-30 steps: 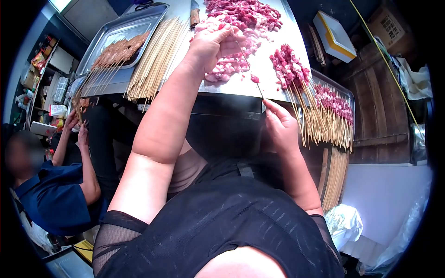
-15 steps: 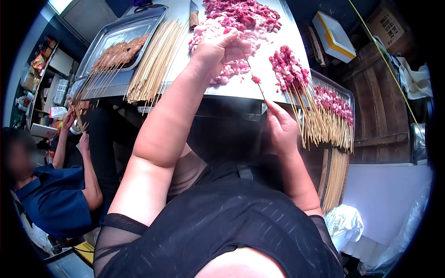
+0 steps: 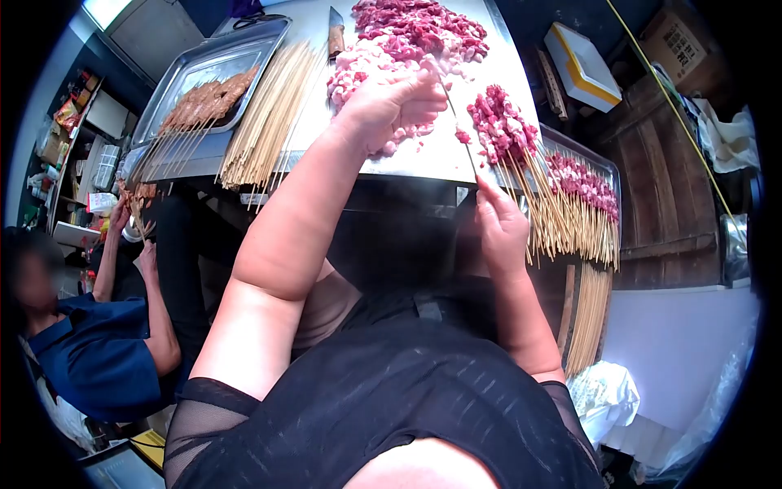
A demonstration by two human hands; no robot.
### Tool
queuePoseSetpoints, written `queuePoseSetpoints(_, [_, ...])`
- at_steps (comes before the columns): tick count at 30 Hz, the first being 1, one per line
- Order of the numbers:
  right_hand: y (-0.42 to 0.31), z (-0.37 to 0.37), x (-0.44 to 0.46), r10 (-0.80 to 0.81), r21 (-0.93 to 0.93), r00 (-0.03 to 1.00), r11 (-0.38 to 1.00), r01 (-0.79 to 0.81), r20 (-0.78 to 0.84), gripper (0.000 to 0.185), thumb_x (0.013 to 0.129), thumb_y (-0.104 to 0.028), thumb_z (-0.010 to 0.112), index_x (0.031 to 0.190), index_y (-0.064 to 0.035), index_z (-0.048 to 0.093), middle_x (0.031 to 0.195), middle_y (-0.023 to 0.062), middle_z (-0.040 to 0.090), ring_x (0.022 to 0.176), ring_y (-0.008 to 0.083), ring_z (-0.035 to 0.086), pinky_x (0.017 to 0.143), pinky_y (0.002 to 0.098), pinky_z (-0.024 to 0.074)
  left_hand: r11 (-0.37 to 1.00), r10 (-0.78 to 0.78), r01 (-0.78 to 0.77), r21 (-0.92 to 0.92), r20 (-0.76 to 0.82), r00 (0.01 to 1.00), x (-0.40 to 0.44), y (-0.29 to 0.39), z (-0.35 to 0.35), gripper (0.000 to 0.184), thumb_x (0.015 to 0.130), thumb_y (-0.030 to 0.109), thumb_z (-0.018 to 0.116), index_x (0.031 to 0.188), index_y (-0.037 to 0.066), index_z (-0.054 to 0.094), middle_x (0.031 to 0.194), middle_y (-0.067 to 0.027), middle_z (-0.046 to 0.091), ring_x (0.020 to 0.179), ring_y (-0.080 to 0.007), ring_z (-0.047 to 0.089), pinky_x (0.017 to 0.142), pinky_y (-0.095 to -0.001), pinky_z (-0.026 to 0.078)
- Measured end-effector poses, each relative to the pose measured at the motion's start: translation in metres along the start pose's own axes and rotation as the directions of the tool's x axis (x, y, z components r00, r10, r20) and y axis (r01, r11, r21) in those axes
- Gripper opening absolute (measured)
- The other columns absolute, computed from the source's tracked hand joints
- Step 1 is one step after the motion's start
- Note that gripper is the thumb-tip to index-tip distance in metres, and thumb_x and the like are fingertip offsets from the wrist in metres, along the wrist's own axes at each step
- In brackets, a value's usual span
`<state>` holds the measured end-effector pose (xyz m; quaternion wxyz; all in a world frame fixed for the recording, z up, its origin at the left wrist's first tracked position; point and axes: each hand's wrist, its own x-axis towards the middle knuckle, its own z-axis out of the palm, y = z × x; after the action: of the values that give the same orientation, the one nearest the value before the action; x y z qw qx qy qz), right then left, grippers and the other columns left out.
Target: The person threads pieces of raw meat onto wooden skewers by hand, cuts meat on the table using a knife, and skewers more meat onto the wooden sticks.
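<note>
My right hand pinches the lower part of a thin wooden skewer in front of the table edge. One small red piece of meat sits partway up that skewer. Over the meat heap, my left hand is closed at the skewer's upper end, its fingertips pinching a bit of meat that is mostly hidden. Beneath and beyond it spreads raw diced meat, pale pieces nearer and red pieces farther back. Filled raw meat skewers lie piled to the right of my hands.
Bare skewers lie left, beside a metal tray with browner meat skewers. A knife rests behind. More filled skewers line a right-hand tray. At left, a person in blue handles skewers. A white-and-yellow box stands right.
My left hand has moved right, bringing its fingertips to the skewer's upper end. My right hand has shifted slightly right with the skewer.
</note>
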<state>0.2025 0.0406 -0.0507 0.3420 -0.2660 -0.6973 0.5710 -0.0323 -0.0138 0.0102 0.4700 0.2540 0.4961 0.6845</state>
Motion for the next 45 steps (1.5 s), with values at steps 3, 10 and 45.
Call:
queuePoseSetpoints(3, [0.002,0.001,-0.004,-0.198,-0.163,0.98,0.968,0.192,-0.018,0.024,0.087,-0.004,0.058,0.11,-0.0005,0.062,0.083,0.002,0.063,0.067,0.0033,0.051,0.06,0.0176,0.0426,0.982,0.134,-0.132,-0.137,0.003,0.991,0.003,-0.003,0.0,0.024,0.095,0.022,0.047,0.105,0.002,0.055,0.102,-0.017,0.064,0.092,-0.0233,0.064,0.081,-0.0347,0.054])
queuePoseSetpoints(10, [0.005,-0.004,-0.006,-0.22,-0.198,0.975,0.955,0.221,0.029,0.024,0.086,-0.004,0.058,0.109,-0.0015,0.063,0.093,0.0099,0.067,0.08,0.01,0.061,0.071,0.0213,0.0473,0.974,0.208,-0.214,-0.076,-0.085,0.975,-0.001,0.004,0.005,0.021,0.093,0.018,0.05,0.106,0.001,0.054,0.102,-0.0171,0.063,0.093,-0.023,0.064,0.081,-0.0333,0.054])
queuePoseSetpoints(45, [-0.004,-0.01,-0.005,-0.263,-0.309,0.961,0.91,0.278,0.089,0.025,0.085,-0.003,0.059,0.109,-0.0049,0.064,0.081,0.0061,0.064,0.061,0.0076,0.053,0.057,0.0214,0.0445,0.975,0.189,-0.199,-0.1,-0.097,0.977,-0.004,0.007,0.006,0.021,0.097,0.016,0.04,0.106,-0.001,0.05,0.102,-0.0205,0.062,0.094,-0.0258,0.064,0.082,-0.035,0.054])
